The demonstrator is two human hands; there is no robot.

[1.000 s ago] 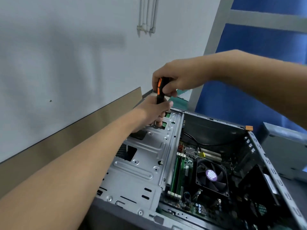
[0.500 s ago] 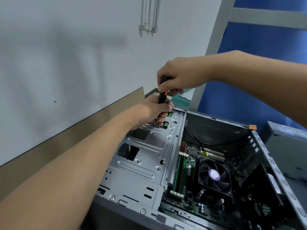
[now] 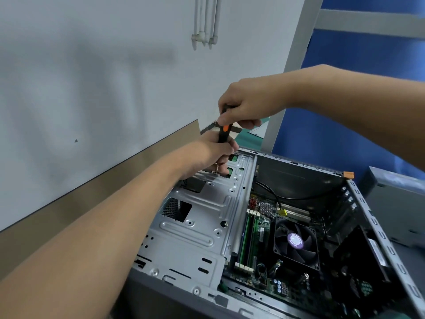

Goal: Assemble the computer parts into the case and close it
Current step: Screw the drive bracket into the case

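Pale grey wall (image 3: pixel 92 77) and a blue panel (image 3: pixel 345 139) stand behind the computer case (image 3: pixel 372 226), which lies with its open side up. At the far left corner of the case, a black and orange screwdriver (image 3: pixel 222 134) stands almost upright over the far end of the silver drive cage (image 3: pixel 202 217). The right hand (image 3: pixel 250 104) curls around the top of the handle from above. The left hand (image 3: pixel 213 150) closes its fingers around the lower part, just above the cage, and mostly hides the tip. Inside the case, right of the cage, green memory modules (image 3: pixel 247 240) sit beside the black CPU fan (image 3: pixel 295 241) with a purple label.
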